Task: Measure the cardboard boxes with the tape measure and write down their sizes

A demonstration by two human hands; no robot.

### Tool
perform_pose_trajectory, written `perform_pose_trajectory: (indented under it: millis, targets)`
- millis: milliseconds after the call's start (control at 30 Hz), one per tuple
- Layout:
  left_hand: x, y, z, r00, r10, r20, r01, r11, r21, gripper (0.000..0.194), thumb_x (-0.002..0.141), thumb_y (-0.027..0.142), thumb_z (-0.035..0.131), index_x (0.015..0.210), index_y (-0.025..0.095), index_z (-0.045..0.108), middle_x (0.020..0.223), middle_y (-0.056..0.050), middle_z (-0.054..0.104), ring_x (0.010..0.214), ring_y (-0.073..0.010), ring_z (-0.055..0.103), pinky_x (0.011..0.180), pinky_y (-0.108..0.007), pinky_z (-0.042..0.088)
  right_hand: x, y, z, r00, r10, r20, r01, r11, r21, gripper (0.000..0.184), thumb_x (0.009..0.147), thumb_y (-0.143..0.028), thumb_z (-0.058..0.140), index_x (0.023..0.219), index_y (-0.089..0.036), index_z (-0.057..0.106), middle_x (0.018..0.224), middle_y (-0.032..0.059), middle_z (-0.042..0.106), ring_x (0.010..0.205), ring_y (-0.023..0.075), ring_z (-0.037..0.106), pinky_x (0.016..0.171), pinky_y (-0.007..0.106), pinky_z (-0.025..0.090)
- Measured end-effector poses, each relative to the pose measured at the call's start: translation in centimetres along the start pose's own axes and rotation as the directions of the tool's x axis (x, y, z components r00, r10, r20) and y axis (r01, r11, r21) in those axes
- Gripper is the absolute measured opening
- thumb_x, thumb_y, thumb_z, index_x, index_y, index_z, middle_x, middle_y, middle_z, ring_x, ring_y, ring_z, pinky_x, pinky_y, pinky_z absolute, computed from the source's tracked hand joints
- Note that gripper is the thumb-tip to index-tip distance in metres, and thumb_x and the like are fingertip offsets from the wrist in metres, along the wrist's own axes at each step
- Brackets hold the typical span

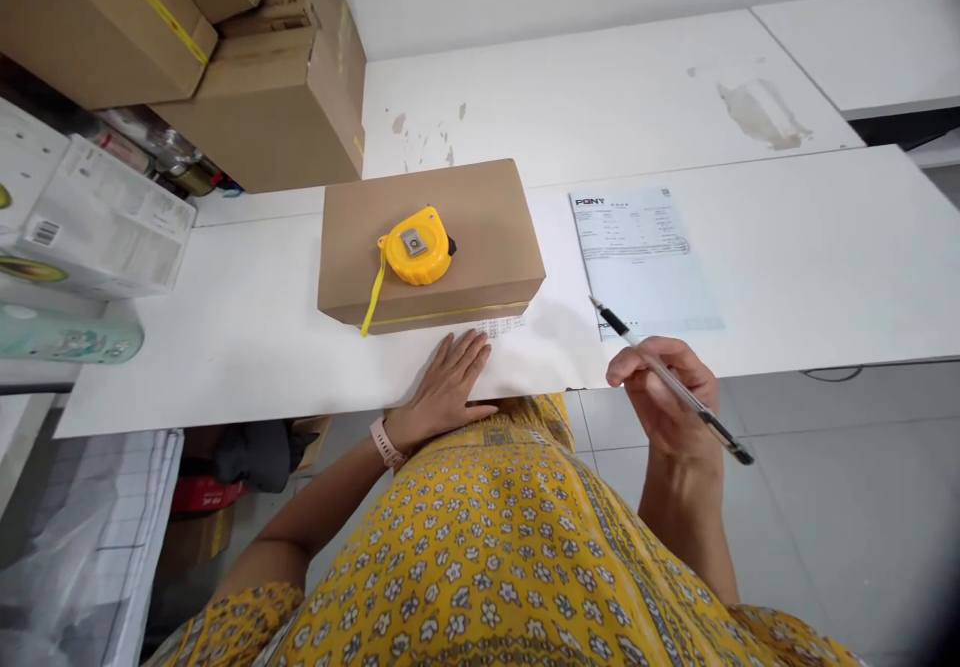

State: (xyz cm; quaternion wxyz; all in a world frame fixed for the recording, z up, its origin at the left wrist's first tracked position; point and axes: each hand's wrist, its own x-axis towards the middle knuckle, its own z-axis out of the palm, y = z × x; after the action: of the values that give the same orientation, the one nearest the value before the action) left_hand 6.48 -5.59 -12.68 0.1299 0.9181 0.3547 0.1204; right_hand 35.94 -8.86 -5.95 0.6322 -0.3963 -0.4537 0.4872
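My right hand pinches a clear-barrelled pen with a black grip, its tip pointing up and left near the lower left of a printed paper. Flat on the table's front edge lies my left hand, fingers stretched out and holding nothing. Its fingertips reach a small patch of handwriting, partly covered by them and by the cardboard box just behind. On top of that box rests a yellow tape measure with a yellow wrist strap hanging over the front edge.
Stacked cardboard boxes stand at the back left. Beside them are a white carton and a pale green bottle lying on its side. The white table ends just in front of my body, with tiled floor below.
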Motion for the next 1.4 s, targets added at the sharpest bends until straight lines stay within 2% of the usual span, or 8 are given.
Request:
perform_pose_trajectory:
  millis: [67,167,300,400,533,733,1033,1400]
  targets:
    - [-0.1,-0.3,0.7,0.997,-0.023,0.079,0.02,0.999,0.039,0.093,0.093,0.066,0.057,0.159,0.008,0.027,0.165,-0.024,0.031,0.157,-0.0376,0.023,0.127,-0.064,0.017,-0.3,0.0,0.7,0.997,0.04,0.066,-0.042,0.999,0.033,0.022,0.084,-0.046,0.077,0.086,-0.025,0.068,0.057,-0.0027,0.061,0.051,0.0142,0.054,0.051,0.028,0.044]
    - [-0.1,-0.3,1.0,0.996,-0.038,0.082,0.033,0.998,0.056,0.083,0.099,0.056,0.054,0.16,0.009,0.025,0.166,-0.022,0.031,0.158,-0.0354,0.021,0.128,-0.062,0.012,-0.5,1.4,2.2,0.982,0.128,0.142,-0.147,0.98,0.132,0.045,0.096,-0.061,0.055,0.068,-0.025,0.056,0.042,-0.0071,0.039,0.039,0.0116,0.034,0.043,0.026,0.031]
    - [0.1,0.5,1.5,0.997,-0.029,0.074,0.027,0.999,0.021,0.067,0.102,0.046,0.05,0.157,0.011,0.034,0.162,-0.021,0.04,0.155,-0.034,0.029,0.129,-0.06,0.017,-0.8,4.4,4.4,0.923,0.341,0.176,-0.361,0.928,0.097,0.061,0.097,-0.073,0.031,0.098,-0.024,0.067,0.065,0.002,0.066,0.059,0.0182,0.061,0.061,0.035,0.052]
    - [0.3,0.9,2.1,0.997,0.002,0.078,-0.001,1.0,-0.018,0.057,0.104,0.044,0.047,0.152,0.012,0.043,0.153,-0.019,0.053,0.151,-0.0315,0.039,0.128,-0.057,0.024,-1.4,6.6,5.5,0.908,0.406,0.099,-0.399,0.913,-0.083,0.059,0.093,-0.074,0.042,0.109,-0.023,0.068,0.089,0.0064,0.073,0.086,0.0222,0.069,0.082,0.041,0.055]
    - [0.1,0.6,2.4,0.999,0.023,0.047,-0.021,0.999,-0.041,0.053,0.105,0.047,0.046,0.146,0.014,0.049,0.148,-0.016,0.058,0.149,-0.03,0.043,0.126,-0.055,0.03,-2.2,8.5,6.0,0.964,0.25,-0.095,-0.267,0.896,-0.354,0.039,0.092,-0.056,0.062,0.073,-0.023,0.06,0.067,-0.0017,0.059,0.066,0.0153,0.055,0.066,0.032,0.048]
    - [0.0,0.5,2.1,1.0,0.026,-0.003,-0.026,0.994,-0.106,0.052,0.106,0.047,0.046,0.144,0.013,0.049,0.145,-0.017,0.061,0.147,-0.0297,0.046,0.124,-0.054,0.036,-2.0,8.6,6.1,0.959,0.279,-0.046,-0.272,0.866,-0.42,0.029,0.092,-0.043,0.065,0.114,-0.024,0.067,0.101,0.0045,0.074,0.091,0.0196,0.069,0.082,0.037,0.054]
    - [-0.4,0.3,2.7,0.992,0.033,-0.119,-0.052,0.985,-0.165,0.037,0.106,0.029,0.051,0.139,0.013,0.054,0.14,-0.017,0.063,0.145,-0.0295,0.049,0.123,-0.053,0.041,-2.1,9.8,6.4,0.99,0.106,-0.093,-0.14,0.812,-0.567,0.01,0.094,-0.033,0.061,0.091,-0.024,0.057,0.077,-0.0023,0.059,0.07,0.0141,0.055,0.067,0.031,0.047]
    - [-0.2,0.3,2.5,0.965,0.079,-0.249,-0.104,0.991,-0.086,0.036,0.106,0.018,0.048,0.141,0.013,0.051,0.133,-0.016,0.068,0.144,-0.0274,0.05,0.118,-0.049,0.049,-2.2,11.9,7.0,0.989,-0.104,-0.108,-0.007,0.691,-0.723,0.027,0.094,-0.032,0.063,0.074,-0.024,0.047,0.061,-0.006,0.049,0.052,0.0096,0.044,0.052,0.026,0.037]
